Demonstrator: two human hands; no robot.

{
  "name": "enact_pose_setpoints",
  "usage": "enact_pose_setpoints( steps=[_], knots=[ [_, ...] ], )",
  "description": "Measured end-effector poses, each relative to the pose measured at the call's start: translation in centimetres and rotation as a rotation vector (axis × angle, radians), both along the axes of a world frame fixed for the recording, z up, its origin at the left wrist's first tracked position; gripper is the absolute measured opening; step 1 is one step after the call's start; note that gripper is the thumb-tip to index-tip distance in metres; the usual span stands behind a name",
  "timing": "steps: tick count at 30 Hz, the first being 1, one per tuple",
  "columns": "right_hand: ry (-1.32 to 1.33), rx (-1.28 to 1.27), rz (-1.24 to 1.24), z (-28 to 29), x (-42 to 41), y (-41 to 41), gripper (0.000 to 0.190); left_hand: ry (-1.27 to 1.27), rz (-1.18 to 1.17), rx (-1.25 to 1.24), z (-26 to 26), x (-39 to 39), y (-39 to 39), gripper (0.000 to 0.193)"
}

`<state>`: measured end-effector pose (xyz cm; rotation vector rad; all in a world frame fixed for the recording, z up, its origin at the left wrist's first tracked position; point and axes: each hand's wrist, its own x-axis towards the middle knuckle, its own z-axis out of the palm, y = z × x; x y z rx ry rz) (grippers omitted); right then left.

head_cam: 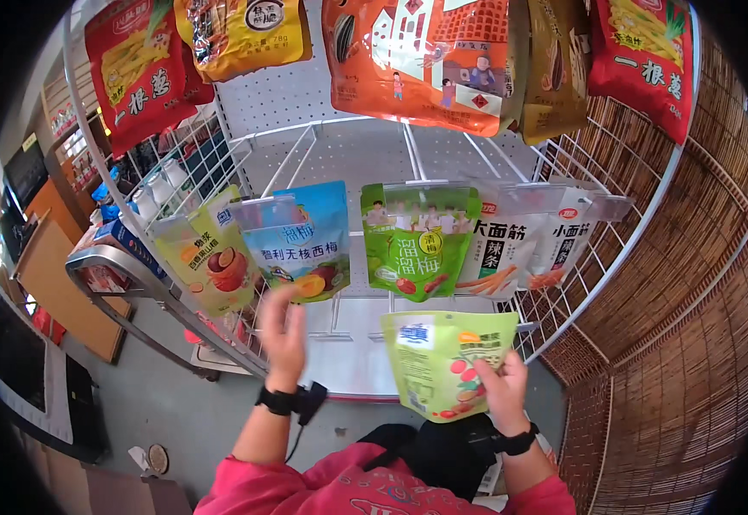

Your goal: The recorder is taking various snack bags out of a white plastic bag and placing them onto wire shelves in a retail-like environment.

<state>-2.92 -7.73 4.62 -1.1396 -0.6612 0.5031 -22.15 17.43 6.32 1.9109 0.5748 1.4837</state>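
Observation:
My right hand grips a light green snack pouch by its right side, thumb on the face turned up to me. That face carries fruit pictures and a barcode. Raised with fingers apart, my left hand holds nothing. Its fingertips appear just below a blue dried-prune pouch on the rack; whether they touch it I cannot tell. To the left hangs a yellow-green fruit pouch. A bright green plum pouch hangs right of the blue one, then white spicy-strip packets.
White wire hooks stick out from the rack's perforated back panel. Overhead hang red snack bags and an orange sunflower-seed bag. White grid sides flank the rack. A metal rail curves at left; a reed screen stands at right.

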Motion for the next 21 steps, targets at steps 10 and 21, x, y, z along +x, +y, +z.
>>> enact_pose_setpoints(
  steps=[10,21],
  knots=[
    [-0.011,0.031,0.094,-0.2,-1.1,2.8,0.015,-0.077,-0.604,-0.747,-1.4,2.8,-4.4,0.015],
    [0.002,-0.079,-0.068,-2.8,2.5,0.0,0.015,-0.541,-0.123,-0.559,-0.2,-5.7,6.5,0.019]
  ],
)
